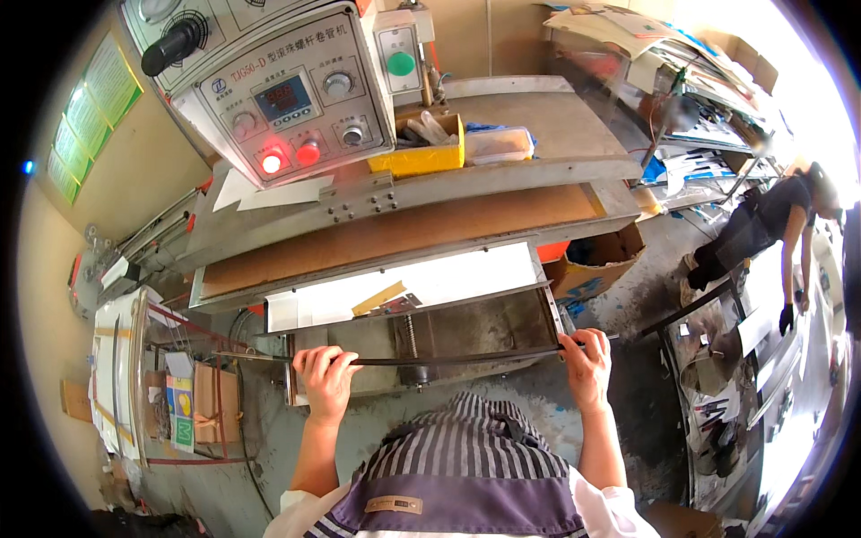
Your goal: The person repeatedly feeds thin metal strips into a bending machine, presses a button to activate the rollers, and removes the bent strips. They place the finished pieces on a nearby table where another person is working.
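Note:
A long, thin dark rod [459,360] lies across in front of me, held level at waist height. My left hand [325,377] is closed around it left of the middle, and its thinner, paler end sticks out to the left. Near the right end, my right hand [587,366] grips the same rod. Just beyond it is the metal machine, with a white-topped ledge [484,272] carrying a yellowish flat strip [378,298] and a small metal plate [401,305]. Behind that ledge runs a long brown flat bed [404,240].
A control box [291,94] with lit red lamps stands at the upper left. A yellow bin [417,160] and a clear tub [498,145] sit on the machine. A wheeled rack [121,377] is at left; a cardboard box [599,260] and another person [762,220] are at right.

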Demonstrator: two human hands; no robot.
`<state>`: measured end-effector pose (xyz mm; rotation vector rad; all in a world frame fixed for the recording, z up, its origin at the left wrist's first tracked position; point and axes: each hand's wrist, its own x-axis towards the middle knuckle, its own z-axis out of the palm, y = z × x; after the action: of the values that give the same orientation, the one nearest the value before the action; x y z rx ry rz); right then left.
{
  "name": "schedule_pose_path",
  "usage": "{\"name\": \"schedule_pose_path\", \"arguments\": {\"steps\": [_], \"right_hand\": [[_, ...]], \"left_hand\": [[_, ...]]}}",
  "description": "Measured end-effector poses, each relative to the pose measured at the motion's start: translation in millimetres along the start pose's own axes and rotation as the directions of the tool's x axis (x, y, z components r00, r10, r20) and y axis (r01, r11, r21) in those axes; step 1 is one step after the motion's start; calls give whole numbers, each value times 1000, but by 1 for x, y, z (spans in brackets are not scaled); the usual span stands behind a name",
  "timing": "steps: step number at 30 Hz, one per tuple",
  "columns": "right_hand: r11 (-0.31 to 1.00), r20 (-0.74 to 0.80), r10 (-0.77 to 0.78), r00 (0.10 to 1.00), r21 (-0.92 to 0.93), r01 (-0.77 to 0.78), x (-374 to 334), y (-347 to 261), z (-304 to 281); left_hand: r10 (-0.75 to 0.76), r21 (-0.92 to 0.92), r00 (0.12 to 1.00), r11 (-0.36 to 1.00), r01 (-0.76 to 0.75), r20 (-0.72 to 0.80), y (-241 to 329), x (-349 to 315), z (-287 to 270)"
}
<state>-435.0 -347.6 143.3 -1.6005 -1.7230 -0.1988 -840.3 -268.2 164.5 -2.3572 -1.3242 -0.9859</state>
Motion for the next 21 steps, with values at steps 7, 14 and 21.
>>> {"name": "schedule_pose_path", "arguments": {"steps": [7,14,21], "right_hand": [[999,76,-38,996,24,36,8,3,17],[995,145,-85,986,66,76,20,8,38],[990,193,-112,975,109,92,42,12,68]], "left_hand": [[-72,-4,996,997,72,59,-8,-15,5],[-114,15,989,993,113,97,-25,-33,16],[-198,6,969,980,199,145,-43,-43,29]]}}
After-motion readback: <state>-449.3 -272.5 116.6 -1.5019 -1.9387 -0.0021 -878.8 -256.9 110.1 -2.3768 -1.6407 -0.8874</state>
